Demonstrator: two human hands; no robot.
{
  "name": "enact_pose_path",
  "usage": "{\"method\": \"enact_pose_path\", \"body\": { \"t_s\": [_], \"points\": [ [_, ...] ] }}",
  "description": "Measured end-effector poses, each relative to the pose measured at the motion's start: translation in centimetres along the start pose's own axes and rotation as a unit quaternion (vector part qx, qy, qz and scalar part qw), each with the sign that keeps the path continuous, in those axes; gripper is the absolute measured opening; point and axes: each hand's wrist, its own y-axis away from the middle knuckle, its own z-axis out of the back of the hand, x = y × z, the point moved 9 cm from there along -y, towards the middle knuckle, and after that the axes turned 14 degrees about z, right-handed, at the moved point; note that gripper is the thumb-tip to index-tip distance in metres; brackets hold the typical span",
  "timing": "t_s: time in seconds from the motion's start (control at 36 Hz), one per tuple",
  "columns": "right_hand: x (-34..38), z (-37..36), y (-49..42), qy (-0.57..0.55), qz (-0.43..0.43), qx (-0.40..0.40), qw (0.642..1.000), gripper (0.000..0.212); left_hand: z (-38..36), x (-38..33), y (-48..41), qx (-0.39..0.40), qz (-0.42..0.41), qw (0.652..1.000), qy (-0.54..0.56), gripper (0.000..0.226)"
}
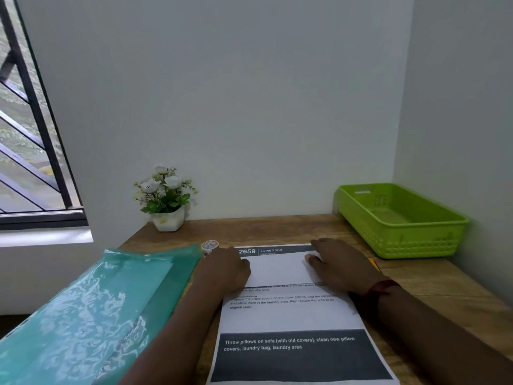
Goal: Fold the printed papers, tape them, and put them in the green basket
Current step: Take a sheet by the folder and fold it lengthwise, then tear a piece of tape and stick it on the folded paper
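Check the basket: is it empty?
Empty, as far as shows: the basket has a bare green floor, no paper inside. Its near wall hides a strip of floor. The paper lies on the table.

We see the printed paper (291, 315) flat on the desk (444, 287), dark bands at head and foot, a blank white flap across its upper lines. The tape roll (210, 245) sits at its far left corner; the green basket (416, 240) stands far right.

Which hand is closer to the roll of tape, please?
The left hand: the tape roll sits just beyond it, while the right hand, with the red wristband, rests farther right on the paper.
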Motion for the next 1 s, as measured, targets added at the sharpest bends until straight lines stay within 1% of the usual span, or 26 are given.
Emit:
{"method": "enact_pose_path", "body": {
  "t_s": [0.06, 0.17, 0.22, 0.28, 0.33, 0.39, 0.53, 0.61, 0.69, 0.78, 0.81, 0.86, 0.89, 0.94, 1.0],
  "points": [
    [0.4, 0.4, -0.1, -0.008, 0.008, -0.023, 1.000, 0.039, 1.4, 0.7, -0.2, -0.052, 0.028, 0.996, 0.062, 0.029],
    [1.6, 1.0, -0.2, -0.043, 0.046, -0.063, 0.996, 0.044, 4.6, 2.1, -0.1, -0.179, 0.044, 0.973, 0.136, 0.020],
    [2.6, 1.1, -0.2, -0.052, 0.084, -0.074, 0.992, 0.044, 5.5, 3.2, -0.1, -0.225, 0.060, 0.961, 0.148, 0.016],
    [3.7, 1.3, -0.2, -0.051, 0.123, -0.078, 0.988, 0.042, 5.5, 4.3, -0.4, -0.247, 0.082, 0.956, 0.133, 0.016],
    [4.7, 1.5, -0.1, -0.053, 0.156, -0.083, 0.983, 0.039, 4.7, 5.2, -1.2, -0.237, 0.104, 0.963, 0.081, 0.018],
    [5.3, 1.6, 0.0, -0.062, 0.176, -0.093, 0.978, 0.038, 4.0, 5.8, -1.9, -0.212, 0.120, 0.968, 0.052, 0.020],
    [5.5, 1.8, 0.2, -0.082, 0.180, -0.111, 0.974, 0.043, 2.7, 6.1, -3.2, -0.163, 0.133, 0.978, 0.003, 0.027],
    [5.7, 1.9, 0.3, -0.091, 0.185, -0.113, 0.972, 0.041, 1.9, 6.1, -3.6, -0.140, 0.136, 0.981, -0.012, 0.030],
    [5.8, 2.0, 0.3, -0.094, 0.188, -0.113, 0.971, 0.040, 2.1, 5.8, -3.5, -0.152, 0.136, 0.979, 0.003, 0.028],
    [6.0, 2.1, 0.3, -0.099, 0.187, -0.118, 0.970, 0.040, 2.6, 5.1, -3.5, -0.168, 0.127, 0.976, 0.049, 0.027],
    [6.0, 2.2, 0.3, -0.103, 0.186, -0.123, 0.969, 0.039, 2.6, 4.6, -3.5, -0.163, 0.119, 0.976, 0.082, 0.030],
    [5.9, 2.6, 0.4, -0.107, 0.178, -0.144, 0.968, 0.038, 2.5, 3.3, -3.4, -0.139, 0.080, 0.968, 0.194, 0.032],
    [5.8, 2.9, 0.5, -0.108, 0.173, -0.161, 0.966, 0.038, 2.5, 2.3, -3.2, -0.121, 0.047, 0.958, 0.255, 0.030],
    [5.6, 3.6, 0.6, -0.115, 0.165, -0.192, 0.960, 0.036, 2.6, 0.5, -2.3, -0.086, -0.003, 0.928, 0.362, 0.023],
    [5.4, 4.2, 0.7, -0.122, 0.158, -0.215, 0.956, 0.035, 2.5, -1.0, -1.1, -0.056, -0.031, 0.902, 0.427, 0.018]
  ]
}}
